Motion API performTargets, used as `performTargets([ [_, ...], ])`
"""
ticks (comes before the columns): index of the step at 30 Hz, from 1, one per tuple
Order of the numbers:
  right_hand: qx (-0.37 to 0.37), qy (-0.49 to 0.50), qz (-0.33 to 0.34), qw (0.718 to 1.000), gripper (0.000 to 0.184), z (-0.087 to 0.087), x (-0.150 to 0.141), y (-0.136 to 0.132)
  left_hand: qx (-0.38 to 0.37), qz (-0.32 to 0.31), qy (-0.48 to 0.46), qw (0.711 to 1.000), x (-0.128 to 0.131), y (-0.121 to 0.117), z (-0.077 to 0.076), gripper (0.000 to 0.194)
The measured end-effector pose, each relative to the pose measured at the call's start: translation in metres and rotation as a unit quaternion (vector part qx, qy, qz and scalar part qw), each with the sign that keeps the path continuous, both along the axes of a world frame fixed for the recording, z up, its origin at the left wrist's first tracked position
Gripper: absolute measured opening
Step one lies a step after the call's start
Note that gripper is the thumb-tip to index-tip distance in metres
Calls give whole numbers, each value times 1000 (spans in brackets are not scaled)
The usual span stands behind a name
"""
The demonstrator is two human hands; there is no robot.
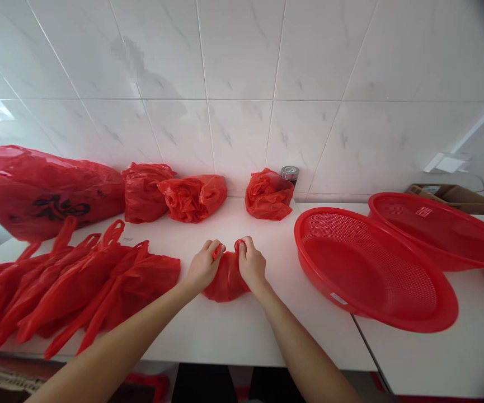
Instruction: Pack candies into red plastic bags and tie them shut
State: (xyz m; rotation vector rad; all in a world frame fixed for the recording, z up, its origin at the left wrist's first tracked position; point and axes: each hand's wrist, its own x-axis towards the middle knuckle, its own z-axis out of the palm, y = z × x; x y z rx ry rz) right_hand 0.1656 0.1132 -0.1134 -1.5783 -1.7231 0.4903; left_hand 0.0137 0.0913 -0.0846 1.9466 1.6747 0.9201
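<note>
Thumbs pressed against curled fingers, a person's left hand (203, 265) and right hand (253, 263) each pinch a twist of the gathered top of a small red plastic bag (226, 280), which hangs directly between and below them, its base seemingly on a white tabletop (309, 319). The two grips stand slightly apart, and no knot shows between them, so this bag looks closed only in part, with its fastening left to finish. What it contains cannot be made out.

Just left of the left fingers, a row of red handled bags (141, 280) lies overlapped, loops up; several look pinched in at the neck, suggesting that this batch is done, though the overlap hides their exact count.

Beyond the fingertips, by the tiled wall (242, 56), a crumpled red bag (268, 196) sits beside a metal-lidded container (290, 172). Farther to the left are a bunched red bag (195, 197), an upright red bag (146, 193) and a large red sack (48, 196) with black print; whether these await handling cannot be told.

To the right of the right fingers rests a red perforated basket (323, 282), with a second red basket (447, 258) behind it and an open cardboard box (470, 197) farthest out.
</note>
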Motion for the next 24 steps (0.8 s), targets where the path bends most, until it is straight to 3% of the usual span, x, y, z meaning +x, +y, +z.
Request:
performTargets([
  [9,-22,-103,-76,992,29,-32,54,41,-42,21,101,994,-2,28,-20,14],
  [16,-13,-187,-80,979,26,-48,56,59,-76,80,211,971,-4,58,-48,24],
  [24,-32,-211,-82,974,30,-52,57,61,-63,123,269,953,2,52,-67,28],
])
